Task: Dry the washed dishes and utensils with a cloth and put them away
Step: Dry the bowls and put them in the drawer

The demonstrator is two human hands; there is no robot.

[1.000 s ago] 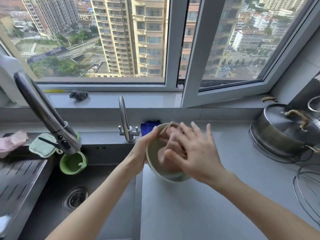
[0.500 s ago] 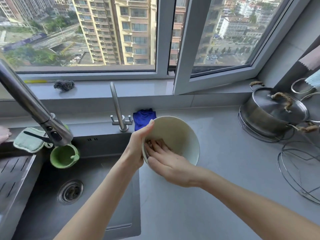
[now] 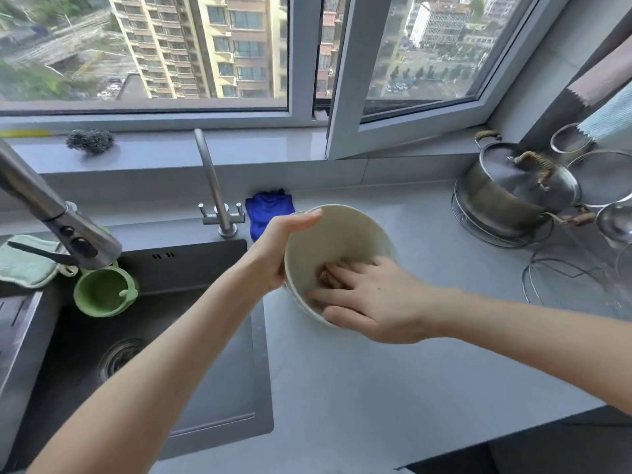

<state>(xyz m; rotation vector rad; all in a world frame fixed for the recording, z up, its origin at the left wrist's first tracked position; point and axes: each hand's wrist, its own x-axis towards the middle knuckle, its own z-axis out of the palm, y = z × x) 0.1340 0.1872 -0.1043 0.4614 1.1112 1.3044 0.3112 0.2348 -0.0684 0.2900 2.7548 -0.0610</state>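
2 hands: left hand [image 3: 273, 252] grips bowl [image 3: 343, 234], right hand [image 3: 378, 302] presses cloth [image 3: 324, 279] inside

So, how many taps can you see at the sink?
2. The big spray tap is at the left, above the green cup; the slim tap stands behind the sink, left of the blue cloth.

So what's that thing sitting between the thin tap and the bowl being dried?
A crumpled blue cloth lies on the counter between the thin tap and the bowl, set back toward the wall. The head view shows it.
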